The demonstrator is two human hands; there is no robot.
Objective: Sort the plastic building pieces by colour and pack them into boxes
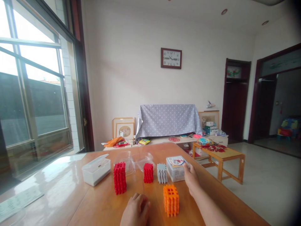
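Observation:
My right hand (191, 179) is at the right side of a clear plastic box (175, 172) with a printed label on its lid, its thumb and fingers against the box. My left hand (137, 209) rests near the table's front with its fingers curled; nothing shows in it. An orange stack of lattice pieces (171, 201) stands between my two hands. Behind it are a light grey stack (162, 173) and a short red stack (148, 173). A taller red stack (119, 178) stands further left, beyond my left hand.
A white lidded box (96, 171) stands at the left on the wooden table (94, 204). Clear plastic containers (144, 160) lie behind the red stacks. Printed paper (20, 202) lies at the left edge. A small wooden table (219, 153) stands beyond the right edge.

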